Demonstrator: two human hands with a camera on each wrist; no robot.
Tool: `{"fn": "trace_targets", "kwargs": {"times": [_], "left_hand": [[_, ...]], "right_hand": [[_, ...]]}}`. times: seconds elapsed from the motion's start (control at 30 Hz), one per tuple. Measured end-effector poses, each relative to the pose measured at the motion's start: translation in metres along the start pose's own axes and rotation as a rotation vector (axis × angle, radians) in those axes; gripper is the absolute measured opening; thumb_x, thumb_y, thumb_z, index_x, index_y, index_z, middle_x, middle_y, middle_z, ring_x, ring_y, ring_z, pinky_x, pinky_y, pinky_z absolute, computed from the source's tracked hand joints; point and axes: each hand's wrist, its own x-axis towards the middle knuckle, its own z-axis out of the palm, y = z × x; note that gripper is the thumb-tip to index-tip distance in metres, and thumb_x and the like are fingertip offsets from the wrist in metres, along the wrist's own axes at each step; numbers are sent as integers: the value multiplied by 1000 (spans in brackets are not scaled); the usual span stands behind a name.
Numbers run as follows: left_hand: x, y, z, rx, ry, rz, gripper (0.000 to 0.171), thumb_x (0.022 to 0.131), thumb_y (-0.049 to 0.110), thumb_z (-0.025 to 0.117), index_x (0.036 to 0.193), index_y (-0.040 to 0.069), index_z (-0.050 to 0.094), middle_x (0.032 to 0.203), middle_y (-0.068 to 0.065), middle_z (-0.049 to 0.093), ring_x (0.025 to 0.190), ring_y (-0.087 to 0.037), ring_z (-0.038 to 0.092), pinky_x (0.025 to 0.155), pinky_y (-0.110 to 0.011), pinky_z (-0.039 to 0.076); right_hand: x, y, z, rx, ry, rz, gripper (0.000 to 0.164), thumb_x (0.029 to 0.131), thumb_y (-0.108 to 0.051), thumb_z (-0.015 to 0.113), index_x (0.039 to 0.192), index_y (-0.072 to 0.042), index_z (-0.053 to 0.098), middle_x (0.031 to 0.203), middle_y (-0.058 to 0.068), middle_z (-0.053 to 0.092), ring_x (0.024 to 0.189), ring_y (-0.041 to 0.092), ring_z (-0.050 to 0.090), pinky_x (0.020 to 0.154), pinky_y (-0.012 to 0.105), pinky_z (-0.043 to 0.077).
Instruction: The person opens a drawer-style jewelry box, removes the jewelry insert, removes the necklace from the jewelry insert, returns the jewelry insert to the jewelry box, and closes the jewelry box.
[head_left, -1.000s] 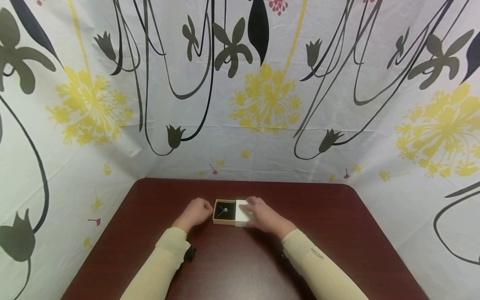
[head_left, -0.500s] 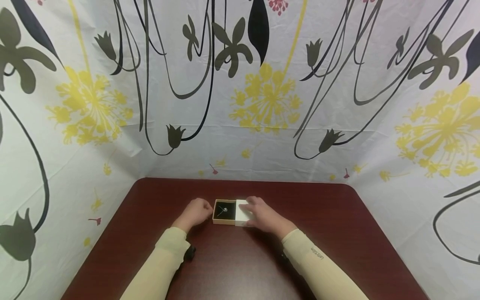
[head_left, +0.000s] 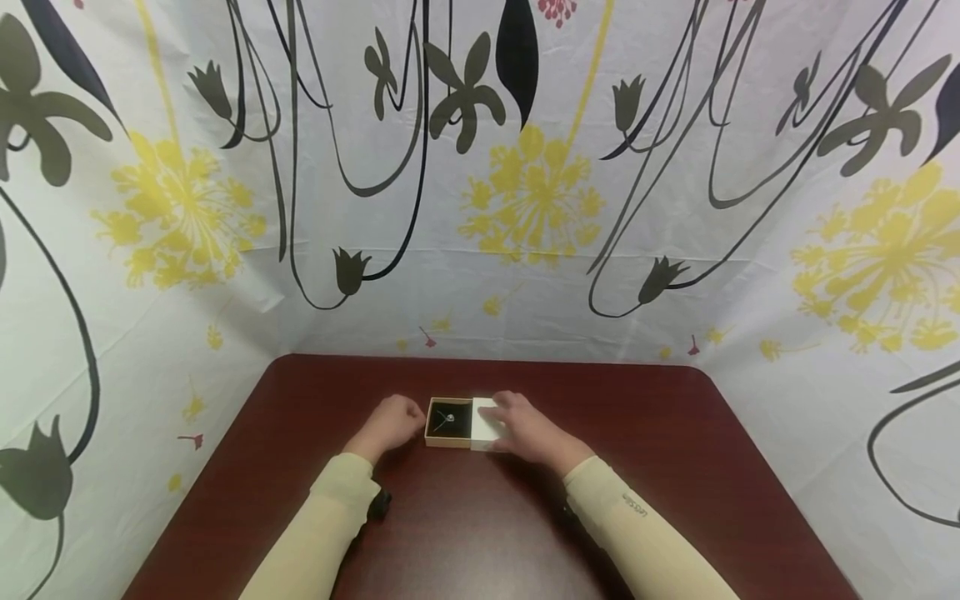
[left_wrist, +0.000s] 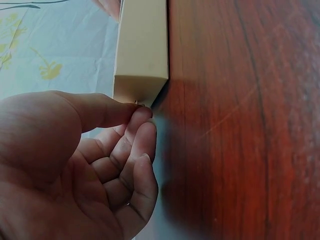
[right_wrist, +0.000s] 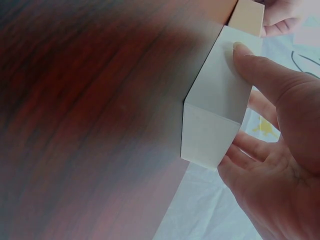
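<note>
A drawer-style jewelry box lies on the table. Its tan drawer stands partly out to the left of the white sleeve. On the drawer's black padding sits a silvery necklace with a pendant. My left hand is at the drawer's left end; thumb and forefinger pinch a small pull tab there, mostly hidden by the fingertips. With my right hand I grip the sleeve, the thumb along its near side and the fingers across the top and far side.
The dark red-brown table has rounded far corners. A white cloth with a flower print hangs around its back and sides. A black strap shows under the left cuff.
</note>
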Motion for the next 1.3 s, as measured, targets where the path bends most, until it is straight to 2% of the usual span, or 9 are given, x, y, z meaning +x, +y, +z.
{"fn": "trace_targets", "kwargs": {"times": [0.27,0.53,0.73,0.97,1.13,1.3], "left_hand": [[1,-1,-2,5,4,-22,21,104,13,68,86,12,77,76,2,68,73,-17,62,77,-39,54],[0,1,-7,-13,6,0,33,99,7,63,67,14,60,62,4,54,60,-15,47,65,-33,42],[1,-2,-7,2,6,-14,34,100,8,62,67,16,59,61,4,52,60,-15,47,64,-33,42],[-2,-3,-8,-10,10,-19,33,100,8,63,68,15,60,63,3,58,60,-16,50,64,-33,43],[-2,-5,-8,-20,1,-38,38,99,6,61,64,17,51,60,4,52,57,-15,43,61,-32,39],[-2,-6,-9,-18,5,-36,39,99,6,62,63,17,51,59,4,49,57,-15,42,61,-32,39]], "right_hand": [[1,0,0,9,-14,12,68,92,-25,93,151,-6,67,149,30,55,137,48,55,115,56,49],[1,0,-2,16,-20,32,68,92,-24,93,151,-6,66,151,30,54,139,47,54,115,56,49],[2,0,-2,24,-19,23,67,92,-22,93,151,-5,67,150,31,55,138,48,54,115,57,49],[1,-1,-2,21,-22,32,68,93,-24,93,152,-6,66,151,30,54,138,47,54,115,56,49],[1,-1,0,25,-20,29,69,92,-24,93,153,-6,65,151,29,54,139,47,54,116,56,48],[1,0,2,22,-8,22,69,91,-23,93,152,-5,65,150,29,55,139,46,54,116,56,48]]}}
